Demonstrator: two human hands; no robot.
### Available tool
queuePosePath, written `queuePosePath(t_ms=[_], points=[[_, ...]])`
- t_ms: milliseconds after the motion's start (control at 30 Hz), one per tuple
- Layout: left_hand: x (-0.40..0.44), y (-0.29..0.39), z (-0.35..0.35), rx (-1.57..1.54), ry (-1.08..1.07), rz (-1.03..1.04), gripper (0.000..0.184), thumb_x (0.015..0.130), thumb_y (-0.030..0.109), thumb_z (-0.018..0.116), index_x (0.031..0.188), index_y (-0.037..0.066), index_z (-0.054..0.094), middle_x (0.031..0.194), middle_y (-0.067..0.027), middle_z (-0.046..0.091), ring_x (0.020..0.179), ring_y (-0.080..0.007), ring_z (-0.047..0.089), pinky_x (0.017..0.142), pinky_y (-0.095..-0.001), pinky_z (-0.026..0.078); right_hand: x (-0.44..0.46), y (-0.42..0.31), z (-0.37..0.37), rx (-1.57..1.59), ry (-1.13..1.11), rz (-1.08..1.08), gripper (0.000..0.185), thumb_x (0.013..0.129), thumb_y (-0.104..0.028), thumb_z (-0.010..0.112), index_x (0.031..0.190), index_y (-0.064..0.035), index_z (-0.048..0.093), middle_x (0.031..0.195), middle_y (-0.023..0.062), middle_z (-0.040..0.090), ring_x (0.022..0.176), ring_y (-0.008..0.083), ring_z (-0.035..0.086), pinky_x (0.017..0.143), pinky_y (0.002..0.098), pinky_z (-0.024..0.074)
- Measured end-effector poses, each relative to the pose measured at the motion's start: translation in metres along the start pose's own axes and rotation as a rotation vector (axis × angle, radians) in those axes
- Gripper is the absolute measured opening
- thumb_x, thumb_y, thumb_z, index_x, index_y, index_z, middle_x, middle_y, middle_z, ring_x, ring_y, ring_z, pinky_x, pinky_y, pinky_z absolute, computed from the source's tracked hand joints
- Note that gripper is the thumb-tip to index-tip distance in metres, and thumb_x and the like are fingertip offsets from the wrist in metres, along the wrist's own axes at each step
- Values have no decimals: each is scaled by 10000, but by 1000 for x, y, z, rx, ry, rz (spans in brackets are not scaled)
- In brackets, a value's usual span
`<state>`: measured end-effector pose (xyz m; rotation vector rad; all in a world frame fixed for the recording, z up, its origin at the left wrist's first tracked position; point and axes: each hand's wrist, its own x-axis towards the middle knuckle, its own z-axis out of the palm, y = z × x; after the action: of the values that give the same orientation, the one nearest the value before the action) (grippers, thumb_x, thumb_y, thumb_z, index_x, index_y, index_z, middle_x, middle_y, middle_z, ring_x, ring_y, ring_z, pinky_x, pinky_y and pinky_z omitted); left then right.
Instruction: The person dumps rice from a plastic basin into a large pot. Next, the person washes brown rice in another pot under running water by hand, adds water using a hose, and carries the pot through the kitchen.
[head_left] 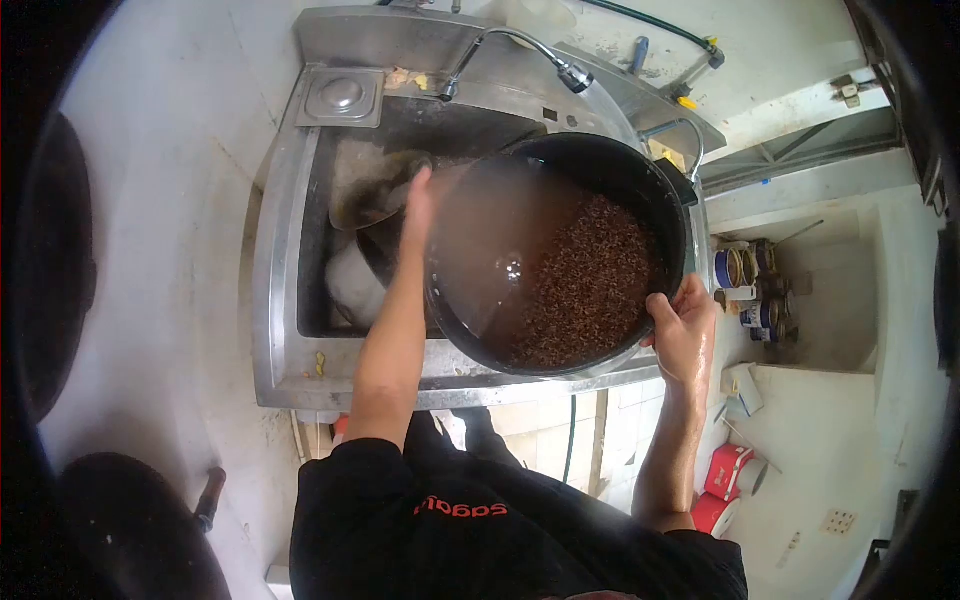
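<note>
Whitewashed kitchen corner, steel sink unit (330, 375) across the centre and upper middle of the frame. Big black pot (668, 205) right of centre, over the sink's right part, tilted toward the left. Inside: reddish-brown grains (595, 290) banked on the right, cloudy brown water (490, 235) on the left. Right hand (685, 325) clamped on the pot's lower-right rim, thumb over the edge. Left hand (420, 215) at the pot's left side, seen edge-on, fingers pointing up-frame; can't tell if it's pinching the rim or flat against it. Sink basin, left part: bowl (345, 210) with unclear contents, whitish rounded item (352, 282) below it. Curved faucet (520, 40) top centre, above the pot. Cans (740, 268) on the right, red box (728, 470) lower right. Dark pan (130, 530) lower left, handle (210, 498) pointing up-frame. Black shirt (480, 545), red lettering, bottom centre.
</note>
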<state>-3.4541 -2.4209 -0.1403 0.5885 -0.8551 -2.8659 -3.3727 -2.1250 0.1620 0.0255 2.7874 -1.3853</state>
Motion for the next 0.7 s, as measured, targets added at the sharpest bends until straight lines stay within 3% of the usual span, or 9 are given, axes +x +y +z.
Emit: queuePosePath(t_ms=[67,167,267,367,400,600,700], points=[[-23,16,26,39,91,-42,601,968,463,374,1180,-48,612,1212,-162,618,1078,-264,582,964,-332,417,2,5,-2,35,-9,-22,181,802,-15,551,713,-36,395,622,24,429,450,103,486,352,259,448],[-18,13,28,91,19,90,588,960,456,393,1184,-46,604,1249,-176,594,1136,-271,556,995,-344,402,4,21,-16,57,12,30,191,797,-4,550,717,-43,380,642,18,434,512,95,483,417,256,445],[19,-4,9,-170,-115,103,655,952,455,419,1330,-80,440,1292,-236,544,1201,-311,517,1032,-374,385,13,73,-40,-41,28,-16,102,805,26,538,801,-46,467,705,-16,493,580,45,457,487,191,381],[15,-7,28,-205,-127,136,817,933,417,505,1453,-53,85,1330,-298,473,1204,-382,513,1046,-417,382,13,99,-55,44,45,78,76,779,26,546,807,2,479,734,23,493,740,112,493,668,271,429],[-22,11,70,-197,-105,63,810,918,420,535,1452,-21,116,1335,-302,468,1197,-377,518,1040,-414,392,14,112,-58,79,50,88,76,780,31,542,835,9,495,760,33,513,752,118,498,685,278,434],[-38,14,131,67,-50,175,756,929,427,521,1452,4,176,1338,-299,473,1168,-349,532,1004,-389,429,7,159,-66,269,62,103,225,781,45,535,1004,43,563,950,106,635,856,157,576,778,288,461],[-28,8,141,267,-75,299,639,952,388,529,1400,1,287,1304,-249,512,1182,-302,533,981,-375,442,8,203,-69,148,32,253,277,776,39,543,1052,45,571,982,115,650,892,166,596,815,290,462]])
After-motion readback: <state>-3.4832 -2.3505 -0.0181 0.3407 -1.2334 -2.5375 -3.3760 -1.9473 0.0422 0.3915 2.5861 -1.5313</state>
